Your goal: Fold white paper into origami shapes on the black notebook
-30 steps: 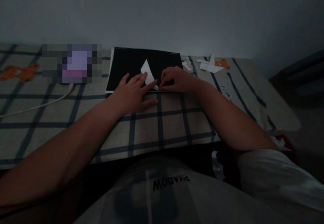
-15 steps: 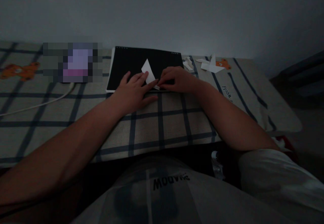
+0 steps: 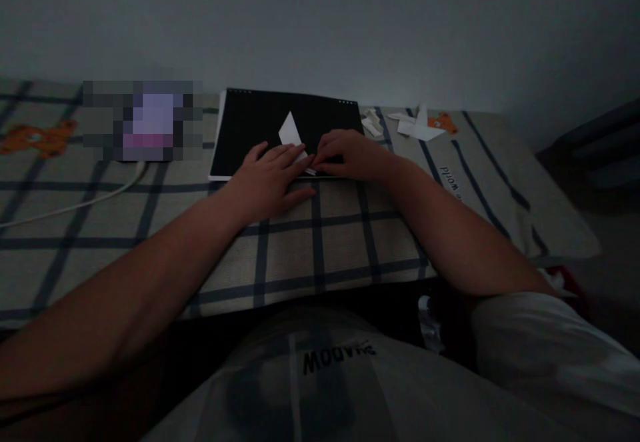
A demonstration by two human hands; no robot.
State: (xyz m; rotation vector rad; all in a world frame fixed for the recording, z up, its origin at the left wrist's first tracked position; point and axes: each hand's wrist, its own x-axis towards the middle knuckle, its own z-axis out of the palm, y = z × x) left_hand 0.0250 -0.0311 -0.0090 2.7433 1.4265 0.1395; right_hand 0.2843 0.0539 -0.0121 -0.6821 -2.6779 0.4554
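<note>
A folded piece of white paper (image 3: 290, 129) lies on a black notebook (image 3: 250, 119), its pointed end toward the wall. My left hand (image 3: 270, 179) rests flat across the paper's lower part, fingers spread and pressing on it; they cover much of that part. On the other side, my right hand (image 3: 350, 154) pinches the paper's near right end between thumb and fingers, close to the notebook's front edge. How the paper is folded under the fingers is hidden.
At the back right are a folded paper crane-like figure (image 3: 420, 125) and white paper scraps (image 3: 372, 123). A blurred-out device (image 3: 153, 122) with a white cable (image 3: 113, 197) stands to the left. A checked cloth (image 3: 340, 242) covers the table, against a wall.
My left fingers have shifted slightly right and down over the paper, so more of its upper point shows. My right hand keeps its pinch at nearly the same place.
</note>
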